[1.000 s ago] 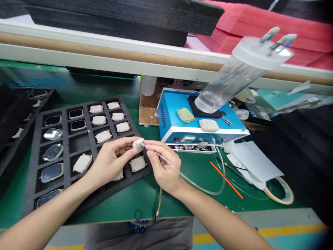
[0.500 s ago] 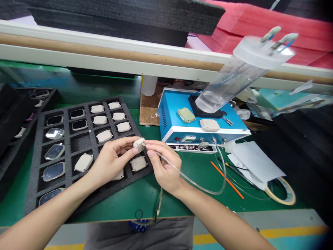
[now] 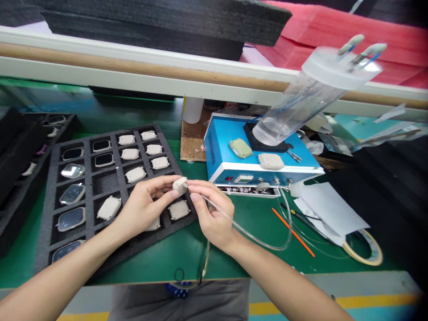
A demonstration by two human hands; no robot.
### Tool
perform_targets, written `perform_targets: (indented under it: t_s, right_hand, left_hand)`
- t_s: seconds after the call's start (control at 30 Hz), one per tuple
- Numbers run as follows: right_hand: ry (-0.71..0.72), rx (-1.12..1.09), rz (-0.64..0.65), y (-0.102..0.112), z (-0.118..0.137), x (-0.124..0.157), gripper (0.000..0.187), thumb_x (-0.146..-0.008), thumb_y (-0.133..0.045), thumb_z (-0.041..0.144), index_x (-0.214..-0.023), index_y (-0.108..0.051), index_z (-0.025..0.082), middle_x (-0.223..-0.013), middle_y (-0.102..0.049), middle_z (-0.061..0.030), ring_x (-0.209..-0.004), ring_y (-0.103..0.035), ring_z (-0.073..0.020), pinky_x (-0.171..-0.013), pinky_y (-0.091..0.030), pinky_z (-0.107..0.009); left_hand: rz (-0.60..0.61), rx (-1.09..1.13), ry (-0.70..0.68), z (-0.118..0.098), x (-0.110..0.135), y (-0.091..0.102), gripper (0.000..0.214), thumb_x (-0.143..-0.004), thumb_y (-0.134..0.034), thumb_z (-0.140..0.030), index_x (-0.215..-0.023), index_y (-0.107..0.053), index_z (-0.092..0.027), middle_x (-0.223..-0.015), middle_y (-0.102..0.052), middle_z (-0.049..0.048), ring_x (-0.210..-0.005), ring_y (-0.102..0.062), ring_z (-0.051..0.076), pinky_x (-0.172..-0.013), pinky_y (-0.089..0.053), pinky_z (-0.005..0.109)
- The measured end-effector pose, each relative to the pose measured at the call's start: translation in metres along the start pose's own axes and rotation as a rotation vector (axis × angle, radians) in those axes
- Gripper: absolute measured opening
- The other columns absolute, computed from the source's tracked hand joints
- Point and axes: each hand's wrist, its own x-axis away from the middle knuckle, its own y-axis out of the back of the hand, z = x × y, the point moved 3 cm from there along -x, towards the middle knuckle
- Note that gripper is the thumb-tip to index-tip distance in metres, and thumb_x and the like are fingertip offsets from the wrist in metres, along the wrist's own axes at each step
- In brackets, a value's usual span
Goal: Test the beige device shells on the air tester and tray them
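Note:
My left hand (image 3: 143, 206) pinches a small beige watch-like casing (image 3: 179, 185) just above the near right corner of a black foam tray (image 3: 88, 196). My right hand (image 3: 210, 209) grips the end of a clear thin tube (image 3: 264, 244) and presses its tip against the casing's side. The tube loops over the green mat and runs to the front of a blue box (image 3: 234, 167). Several beige casings and several dark-screened units lie in the tray's pockets.
On the blue box lie a green casing (image 3: 240, 148), a beige casing (image 3: 270, 161) and the base of a clear plastic cylinder (image 3: 301, 100). White paper (image 3: 326, 207), an orange pencil (image 3: 292, 232) and a tape roll (image 3: 364, 247) lie to the right. Another foam tray (image 3: 20, 147) sits far left.
Both hands hold the casing and tube as before; only the view has shifted very slightly.

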Motion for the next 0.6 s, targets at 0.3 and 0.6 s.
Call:
perform_targets:
  t_s: [0.3, 0.6]
  right_hand:
    - [-0.004, 0.006, -0.002, 0.0002, 0.0003, -0.0004, 0.019, -0.099, -0.064, 0.013, -0.106, -0.078, 0.025, -0.109, -0.082, -0.0077, -0.102, -0.079, -0.0200, -0.092, -0.066, -0.037]
    - [-0.011, -0.005, -0.004, 0.0002, -0.0001, -0.0001, 0.019, -0.099, -0.064, 0.013, -0.106, -0.079, 0.024, -0.109, -0.082, -0.0080, -0.102, -0.079, -0.0200, -0.092, -0.065, -0.036]
  left_hand:
    - [0.007, -0.006, -0.005, 0.0000, -0.0001, 0.0002, 0.041, -0.089, -0.081, -0.042, -0.118, -0.079, -0.014, -0.118, -0.082, 0.0130, -0.106, -0.081, 0.028, -0.093, -0.066, 0.035]
    - [0.016, -0.003, 0.002, -0.0002, -0.0001, -0.0002, 0.042, -0.089, -0.080, -0.043, -0.119, -0.079, -0.014, -0.118, -0.082, 0.0132, -0.106, -0.080, 0.028, -0.093, -0.066, 0.037]
